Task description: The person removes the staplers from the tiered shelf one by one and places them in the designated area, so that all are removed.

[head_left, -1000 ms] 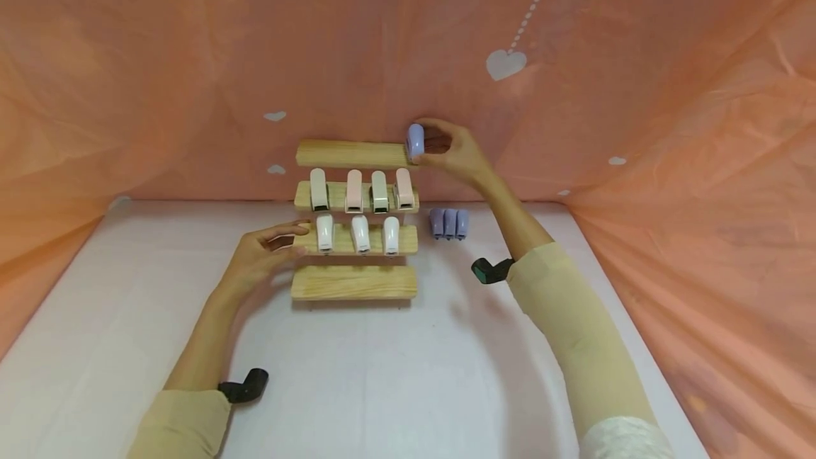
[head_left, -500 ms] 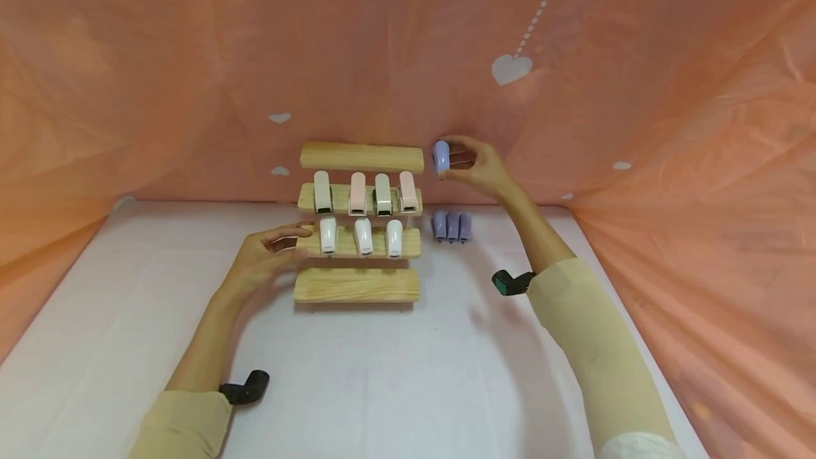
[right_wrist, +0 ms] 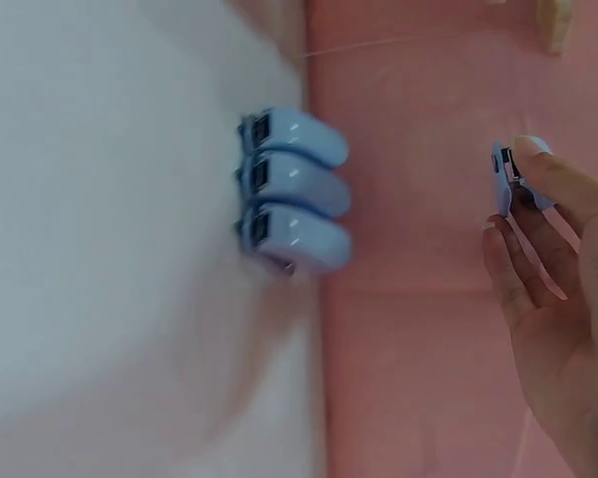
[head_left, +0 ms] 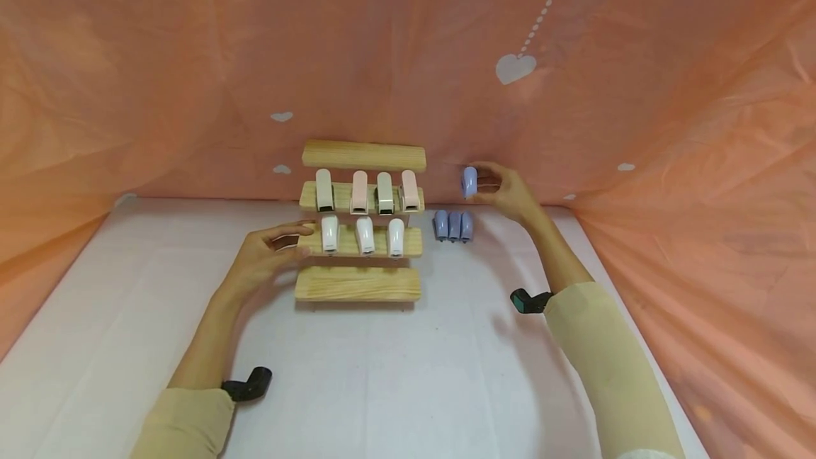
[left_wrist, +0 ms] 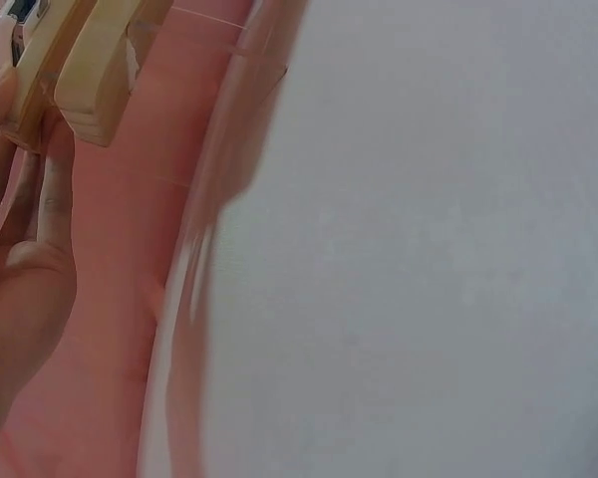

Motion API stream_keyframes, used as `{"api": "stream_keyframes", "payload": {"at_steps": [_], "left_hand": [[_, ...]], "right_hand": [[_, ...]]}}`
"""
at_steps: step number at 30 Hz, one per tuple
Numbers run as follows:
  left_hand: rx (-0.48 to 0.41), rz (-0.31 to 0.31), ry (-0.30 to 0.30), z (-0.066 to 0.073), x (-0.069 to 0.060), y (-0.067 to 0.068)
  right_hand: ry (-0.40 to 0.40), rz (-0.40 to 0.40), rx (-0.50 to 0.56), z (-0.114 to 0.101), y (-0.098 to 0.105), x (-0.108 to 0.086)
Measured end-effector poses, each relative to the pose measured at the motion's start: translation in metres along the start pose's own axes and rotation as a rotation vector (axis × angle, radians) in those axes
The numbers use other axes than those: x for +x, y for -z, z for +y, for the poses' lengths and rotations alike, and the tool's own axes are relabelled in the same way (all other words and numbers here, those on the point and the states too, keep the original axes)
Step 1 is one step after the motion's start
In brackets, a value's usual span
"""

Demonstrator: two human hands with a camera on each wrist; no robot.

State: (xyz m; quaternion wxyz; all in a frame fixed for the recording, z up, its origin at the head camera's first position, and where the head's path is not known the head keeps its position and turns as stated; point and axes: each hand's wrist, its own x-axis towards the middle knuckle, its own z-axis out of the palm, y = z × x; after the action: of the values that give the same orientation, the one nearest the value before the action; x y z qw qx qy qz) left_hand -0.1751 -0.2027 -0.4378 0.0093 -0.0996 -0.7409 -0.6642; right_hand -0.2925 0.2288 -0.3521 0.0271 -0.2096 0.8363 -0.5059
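Observation:
A small purple stapler (head_left: 469,182) is pinched between the thumb and fingers of my right hand (head_left: 506,193), in the air to the right of the wooden rack. Below it, three more purple staplers (right_wrist: 297,181) stand side by side on the table. My left hand (head_left: 268,253) grips the left end of a wooden shelf board (head_left: 411,241), thumb above and fingers beneath in the left wrist view. Along that board sit three white staplers (head_left: 365,235). On the board behind it are a grey-green stapler (head_left: 324,190), a pink stapler (head_left: 360,191), a green stapler (head_left: 384,193) and another pink stapler (head_left: 409,190).
The rack's top board (head_left: 363,155) and bottom board (head_left: 357,285) are bare. A white cloth (head_left: 408,374) covers the table. Pink-orange sheeting (head_left: 382,41) with white hearts hangs behind and at both sides.
My right hand has moved right and down from the top board's right end, carrying the purple stapler with it. The left hand stays on its shelf board.

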Motion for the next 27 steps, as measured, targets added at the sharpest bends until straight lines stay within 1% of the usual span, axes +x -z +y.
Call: {"api": "stream_keyframes", "payload": {"at_steps": [1,2,5,7,9,15,20,25,27], "left_hand": [[0.004,0.001,0.001,0.000,0.000,0.000],[0.013,0.003,0.004,0.000,0.000,0.000],[0.047,0.007,0.020,0.001,0.001,0.000],[0.054,0.005,0.024,0.002,0.001,0.000],[0.044,0.002,0.021,0.002,0.001,-0.001],[0.016,-0.004,0.019,0.002,0.001,0.000],[0.024,-0.007,0.017,0.001,0.001,0.001],[0.031,-0.024,-0.011,0.000,0.001,0.001],[0.032,-0.024,-0.012,0.001,0.001,0.001]], "right_hand": [[-0.006,-0.002,-0.004,-0.002,0.000,-0.004],[-0.009,-0.002,-0.009,0.001,0.001,-0.006],[-0.025,-0.016,-0.019,-0.005,0.001,-0.015],[-0.034,-0.022,-0.007,-0.002,0.003,-0.018],[-0.036,-0.024,-0.002,0.008,0.004,-0.019],[-0.048,0.002,-0.019,0.048,0.005,-0.017],[-0.068,0.037,-0.023,0.065,0.001,-0.021],[-0.093,0.039,-0.041,0.076,-0.002,-0.028],[-0.101,0.035,-0.045,0.080,-0.002,-0.031]]}}
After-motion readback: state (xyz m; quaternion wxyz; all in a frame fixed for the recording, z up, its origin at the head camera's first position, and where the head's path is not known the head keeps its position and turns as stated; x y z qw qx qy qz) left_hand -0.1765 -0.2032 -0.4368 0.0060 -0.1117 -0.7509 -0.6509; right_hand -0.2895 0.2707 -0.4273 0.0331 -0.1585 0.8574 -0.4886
